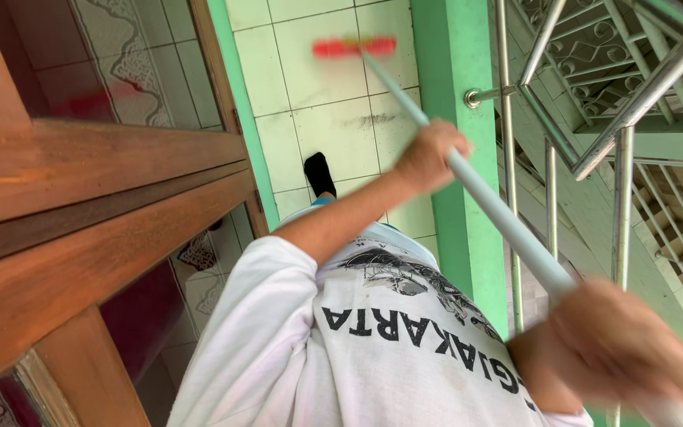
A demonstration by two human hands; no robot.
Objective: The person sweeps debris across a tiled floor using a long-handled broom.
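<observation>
Two hands on my pale broom handle (484, 194), left hand (428, 158) clenched mid-shaft, right hand (618, 348) clenched near its top, red broom head (353, 47) on the white tiled floor (333, 126), metal railing (622, 158) beside.

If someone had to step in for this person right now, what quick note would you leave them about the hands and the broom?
Left hand: closed around the pale handle, partway down its length.
Right hand: closed around the upper end of the same handle, close to the camera and blurred.
Broom head: red, blurred, down on the white tiled floor ahead of a dark-socked foot.
Around: wooden door frame on the left, green pillar and steel stair railing on the right.
Done: cannot tell how much floor is covered; a dark smudge shows on a tile near the handle.
Left: that smudge, at least.
</observation>
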